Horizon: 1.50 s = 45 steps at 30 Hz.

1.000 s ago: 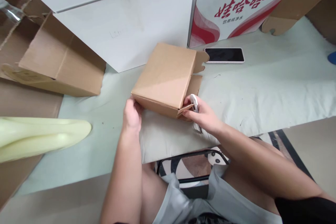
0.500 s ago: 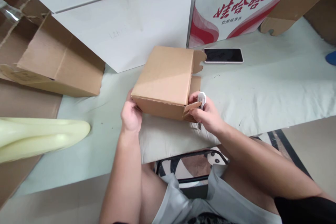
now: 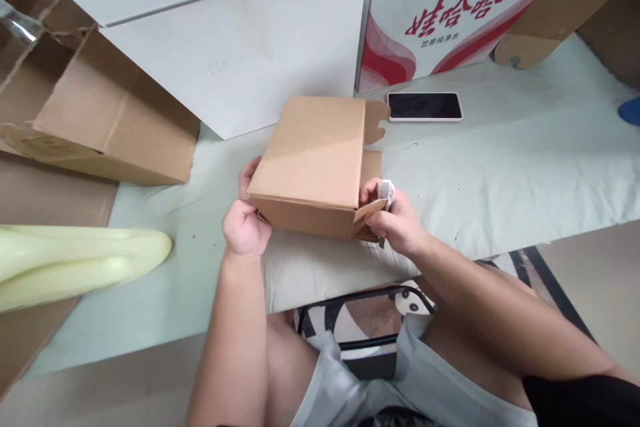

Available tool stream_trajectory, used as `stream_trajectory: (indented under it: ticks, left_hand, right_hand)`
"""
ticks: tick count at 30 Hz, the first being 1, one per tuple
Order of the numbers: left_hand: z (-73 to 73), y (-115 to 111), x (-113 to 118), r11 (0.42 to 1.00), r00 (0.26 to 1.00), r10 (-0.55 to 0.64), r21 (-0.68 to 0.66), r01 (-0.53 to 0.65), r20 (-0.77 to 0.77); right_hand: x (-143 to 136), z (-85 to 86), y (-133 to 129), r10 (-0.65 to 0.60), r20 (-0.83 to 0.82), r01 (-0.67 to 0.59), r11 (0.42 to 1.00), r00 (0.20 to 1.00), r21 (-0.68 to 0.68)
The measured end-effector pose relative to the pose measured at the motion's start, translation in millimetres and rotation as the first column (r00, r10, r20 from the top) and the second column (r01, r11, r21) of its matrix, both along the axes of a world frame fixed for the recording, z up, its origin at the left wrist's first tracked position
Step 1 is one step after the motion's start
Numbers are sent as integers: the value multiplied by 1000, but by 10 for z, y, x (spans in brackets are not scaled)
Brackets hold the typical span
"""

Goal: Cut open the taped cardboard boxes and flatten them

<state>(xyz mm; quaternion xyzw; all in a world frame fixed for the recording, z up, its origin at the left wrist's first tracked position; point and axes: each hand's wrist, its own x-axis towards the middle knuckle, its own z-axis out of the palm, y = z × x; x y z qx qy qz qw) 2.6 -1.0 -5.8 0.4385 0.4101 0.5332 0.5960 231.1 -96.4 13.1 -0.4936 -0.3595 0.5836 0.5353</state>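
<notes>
A small brown cardboard box (image 3: 313, 153) sits on the pale cloth in front of me, its right end open with flaps sticking out. My left hand (image 3: 247, 223) grips the box at its left near corner, thumb in front and fingers round the left side. At the open end, my right hand (image 3: 393, 217) is closed on the near side flap (image 3: 369, 211), with some fingers behind it. A small white piece with faint dark markings (image 3: 386, 192) shows between the right fingers, and a thin dark end pokes out below; what it is I cannot make out.
A phone (image 3: 425, 107) lies behind the box to the right. White cartons (image 3: 240, 60) and a red-and-white water carton (image 3: 450, 20) stand at the back. An open brown carton (image 3: 135, 120) and a pale yellow smooth form (image 3: 100, 260) are on the left.
The box has shifted slightly toward me and to the left. My left fingers have come into view along its left side. My right hand still grips the flap, slightly lower.
</notes>
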Motion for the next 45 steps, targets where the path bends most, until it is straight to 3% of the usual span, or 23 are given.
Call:
stream_trajectory:
  ticks: [13,19,29,45]
  left_hand:
    - [-11,19,-23,998,1000,16,-65,-17,-25]
    - [15,2,-13,998,999,6,-68,-9,-43]
    - [46,-18,7,998,999,1,-64,-3,-44]
    - [15,-43,-119,993,995,-78,-98,73,-55]
  right_hand:
    - [23,-134,18,57,-34,-59,996,998,-64]
    - [3,-236,12,-36,-80,33,998,996,-49]
    - [-22,-82,76,-153,-213,96,962,965,-256]
    - [-29,-101,78,-177,-190,117,950,966,-291]
